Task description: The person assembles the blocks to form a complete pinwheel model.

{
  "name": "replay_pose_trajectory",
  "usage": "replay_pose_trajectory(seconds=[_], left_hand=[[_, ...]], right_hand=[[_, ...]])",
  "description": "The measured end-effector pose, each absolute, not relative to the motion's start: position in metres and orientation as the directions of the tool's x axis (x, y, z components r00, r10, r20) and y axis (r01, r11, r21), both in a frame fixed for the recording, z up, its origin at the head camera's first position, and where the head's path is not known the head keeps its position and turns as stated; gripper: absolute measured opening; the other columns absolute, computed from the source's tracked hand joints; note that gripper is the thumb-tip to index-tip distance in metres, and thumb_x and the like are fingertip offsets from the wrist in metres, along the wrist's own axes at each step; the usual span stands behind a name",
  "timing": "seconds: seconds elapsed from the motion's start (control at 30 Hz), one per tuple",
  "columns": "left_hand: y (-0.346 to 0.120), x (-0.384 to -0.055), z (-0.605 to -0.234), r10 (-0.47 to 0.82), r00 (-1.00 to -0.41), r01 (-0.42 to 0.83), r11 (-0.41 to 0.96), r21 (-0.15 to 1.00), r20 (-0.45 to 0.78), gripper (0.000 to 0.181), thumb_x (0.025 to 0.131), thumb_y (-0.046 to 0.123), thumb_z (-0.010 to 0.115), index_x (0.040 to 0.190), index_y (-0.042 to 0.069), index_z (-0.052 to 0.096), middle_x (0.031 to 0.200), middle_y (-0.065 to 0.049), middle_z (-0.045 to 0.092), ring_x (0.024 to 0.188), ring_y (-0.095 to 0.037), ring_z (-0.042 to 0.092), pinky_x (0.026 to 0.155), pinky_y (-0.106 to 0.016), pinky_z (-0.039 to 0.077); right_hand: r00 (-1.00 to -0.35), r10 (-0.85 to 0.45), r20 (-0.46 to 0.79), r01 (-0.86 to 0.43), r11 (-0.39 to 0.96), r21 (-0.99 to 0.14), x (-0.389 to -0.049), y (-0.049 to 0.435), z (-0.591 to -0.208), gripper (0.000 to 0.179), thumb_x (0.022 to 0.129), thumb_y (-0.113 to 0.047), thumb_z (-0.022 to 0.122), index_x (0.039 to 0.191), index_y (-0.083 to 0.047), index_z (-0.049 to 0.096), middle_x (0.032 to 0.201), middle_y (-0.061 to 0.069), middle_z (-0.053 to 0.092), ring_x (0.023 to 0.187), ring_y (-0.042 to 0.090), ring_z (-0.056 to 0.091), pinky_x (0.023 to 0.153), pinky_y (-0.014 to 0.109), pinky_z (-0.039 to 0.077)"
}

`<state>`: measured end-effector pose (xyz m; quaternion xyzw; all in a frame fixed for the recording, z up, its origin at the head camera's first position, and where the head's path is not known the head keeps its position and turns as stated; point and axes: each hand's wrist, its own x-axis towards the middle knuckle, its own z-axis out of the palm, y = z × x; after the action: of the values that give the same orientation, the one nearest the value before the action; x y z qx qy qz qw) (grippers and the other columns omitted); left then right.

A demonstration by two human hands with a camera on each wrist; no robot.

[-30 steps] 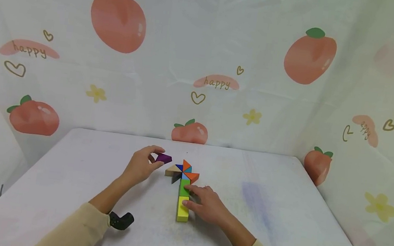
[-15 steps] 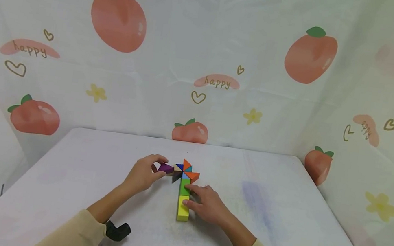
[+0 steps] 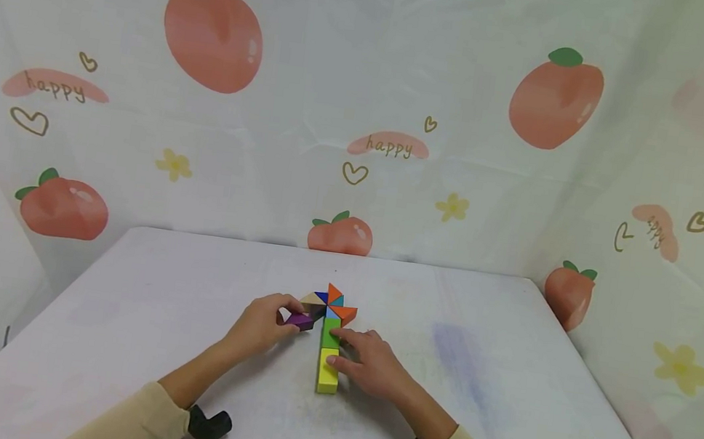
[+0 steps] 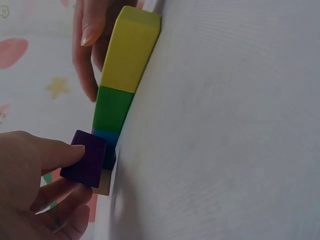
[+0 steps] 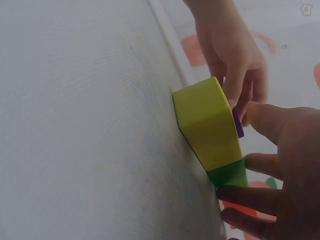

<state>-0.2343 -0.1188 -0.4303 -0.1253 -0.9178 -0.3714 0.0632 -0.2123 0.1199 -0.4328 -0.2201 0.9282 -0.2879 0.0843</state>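
Note:
My left hand (image 3: 256,328) pinches a purple triangular block (image 3: 300,322) between thumb and fingers, just left of the pinwheel. In the left wrist view the purple block (image 4: 87,162) shows a flat rectangular face and overlaps the row of blocks. My right hand (image 3: 376,369) lies at the right of the stem, its fingers loosely extended over a green block (image 3: 329,336) and a yellow block (image 3: 327,381) set end to end. Above them the triangles fan around one point: orange (image 3: 347,315), blue (image 3: 321,295), teal (image 3: 338,302) and natural wood (image 3: 310,299). A dark triangle is partly hidden behind the left hand.
The blocks lie on a white table (image 3: 499,413) with a bluish stain right of the middle. A white cloth (image 3: 299,59) printed with peaches hangs behind it. Black wrist cameras sit on both wrists, the left one (image 3: 210,425) low over the table.
My left hand has brought the purple block toward the viewer and slightly right, from the pinwheel's upper left to its lower left. The right hand has stayed in place.

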Motion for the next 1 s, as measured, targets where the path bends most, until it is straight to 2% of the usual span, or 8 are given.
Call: replay_pose_trajectory(seconds=[0.27, 0.63, 0.87, 1.0], left_hand=[[-0.1157, -0.2342, -0.4387, 0.213, -0.963, 0.270, 0.711, 0.649, 0.168, 0.024, 0.081, 0.009, 0.079, 0.101, 0.017, 0.068, 0.093, 0.006, 0.063, 0.075, -0.014, 0.052, 0.067, -0.027, 0.049], [-0.1181, -0.2301, -0.4346, 0.183, -0.971, 0.237, 0.738, 0.632, 0.151, 0.027, 0.079, 0.013, 0.081, 0.103, 0.019, 0.068, 0.095, 0.004, 0.061, 0.075, -0.014, 0.053, 0.066, -0.028, 0.048], [-0.1205, -0.2279, -0.4321, 0.217, -0.973, 0.216, 0.728, 0.651, 0.080, 0.025, 0.080, 0.015, 0.080, 0.101, 0.022, 0.068, 0.081, 0.005, 0.058, 0.070, -0.016, 0.053, 0.055, -0.029, 0.047], [-0.1189, -0.2259, -0.4312, 0.231, -0.971, 0.211, 0.709, 0.673, 0.061, 0.024, 0.080, 0.016, 0.080, 0.101, 0.021, 0.068, 0.079, 0.006, 0.058, 0.069, -0.015, 0.053, 0.052, -0.029, 0.047]], right_hand=[[-0.889, -0.457, -0.027, -0.361, 0.737, -0.571, -0.2129, 0.1198, -0.4336, 0.056, 0.091, -0.051, 0.062, 0.140, -0.025, 0.054, 0.129, -0.002, 0.058, 0.110, 0.020, 0.049, 0.087, 0.042, 0.047], [-0.888, -0.459, -0.026, -0.365, 0.739, -0.566, -0.2122, 0.1193, -0.4326, 0.056, 0.092, -0.051, 0.061, 0.140, -0.023, 0.054, 0.130, -0.001, 0.059, 0.109, 0.020, 0.049, 0.087, 0.042, 0.047], [-0.892, -0.451, -0.033, -0.356, 0.745, -0.564, -0.2114, 0.1190, -0.4320, 0.055, 0.092, -0.050, 0.062, 0.140, -0.023, 0.054, 0.127, -0.001, 0.059, 0.106, 0.019, 0.049, 0.084, 0.040, 0.047], [-0.890, -0.455, -0.024, -0.364, 0.741, -0.564, -0.2115, 0.1193, -0.4322, 0.055, 0.092, -0.050, 0.061, 0.139, -0.023, 0.054, 0.127, -0.001, 0.059, 0.107, 0.019, 0.049, 0.084, 0.040, 0.047]])
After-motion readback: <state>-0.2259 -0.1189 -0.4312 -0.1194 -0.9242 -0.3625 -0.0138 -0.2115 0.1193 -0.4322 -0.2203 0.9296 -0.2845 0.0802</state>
